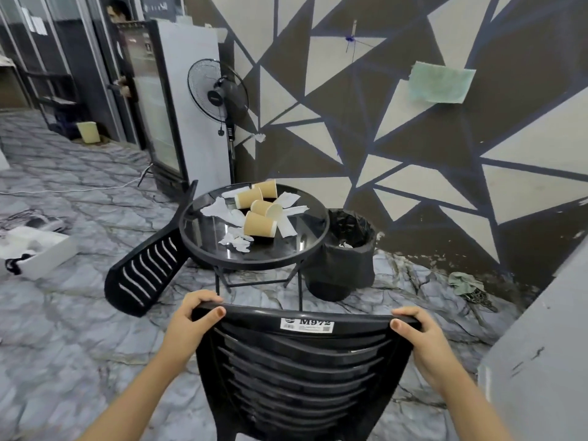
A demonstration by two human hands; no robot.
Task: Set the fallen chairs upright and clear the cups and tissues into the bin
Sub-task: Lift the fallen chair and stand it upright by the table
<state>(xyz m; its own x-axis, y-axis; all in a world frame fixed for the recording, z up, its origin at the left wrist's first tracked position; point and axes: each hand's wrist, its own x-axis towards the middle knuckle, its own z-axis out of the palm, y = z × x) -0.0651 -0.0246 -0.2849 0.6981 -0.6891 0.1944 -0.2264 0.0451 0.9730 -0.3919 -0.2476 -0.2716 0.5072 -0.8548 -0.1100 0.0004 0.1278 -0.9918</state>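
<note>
Near, centre: black slatted chair (299,370), backrest upright and facing the camera, white label reading M972 on its top rail. Left hand (187,326) curled over the left end of that rail, fingers wrapped across the top, thumb pressed on the near face. Right hand (423,338) clamped on the right end of the rail the same way, thumb on the near side.

Beyond the chair: round black glass counter (203,246) on thin metal legs. Four tan paper cups (259,225) lying on their sides near the middle and far part of the glass, close together, some touching. White crumpled tissues (237,240) scattered around and under the cups.

Left of the counter: second black chair (143,272) tipped over, slatted back slanting down to the floor, upper part leaning against the counter rim.

Right of the counter, just beside it: black bin (343,265) with a dark liner, a bit of white inside. Marbled grey floor (79,329) all around. Far left: standing fan (219,90) beside a glass-door fridge (168,100).
</note>
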